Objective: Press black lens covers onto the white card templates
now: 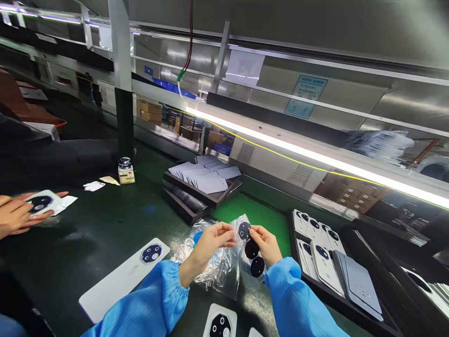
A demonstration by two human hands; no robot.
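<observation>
— Hands first: what do they hold?

— My left hand (213, 239) and my right hand (265, 242) are both raised a little over the worktop (105, 224). Between them is a clear strip (249, 248) with three dark round lens discs on it. The fingers of my left hand are closed on the top edge of the strip, beside the upper disc (244, 230). The fingers of my right hand are closed on the same strip from the other side, near the middle disc (251, 249). The lowest disc (257, 266) hangs under my right hand.

— And what lies under them?

— A crumpled plastic bag (213, 269) is on the worktop, just below my left hand. A white back cover (122, 278) lies to the left of it, camera ring up. Another cover (220, 323) is near the bottom edge, between my blue sleeves.

— What else is near?

— A black tray (351, 299) with more covers stands at my right. Behind the bag are stacked trays (196, 196) with grey sheets. A small bottle (126, 171) stands further back. At the far left, another person's hands (16, 213) hold a cover.
</observation>
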